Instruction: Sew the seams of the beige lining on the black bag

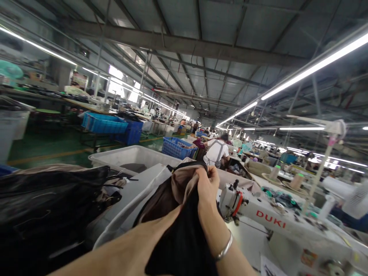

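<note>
A black bag with a beige lining is held up before me, its opening toward the upper side. My right hand grips the bag's top edge, fingers closed on the cloth; a silver bangle circles that wrist. My left forearm reaches in from the lower left and passes into the folds of the bag, so the left hand and its fingers are hidden. To the left lies a heap of black bags. Right of the held bag stands a white sewing machine marked DUKI.
A grey-white bin stands behind the bag. Farther off are a blue basket and a light-blue crate. A co-worker in a white top sits ahead. Thread cones and a white fan are at the right.
</note>
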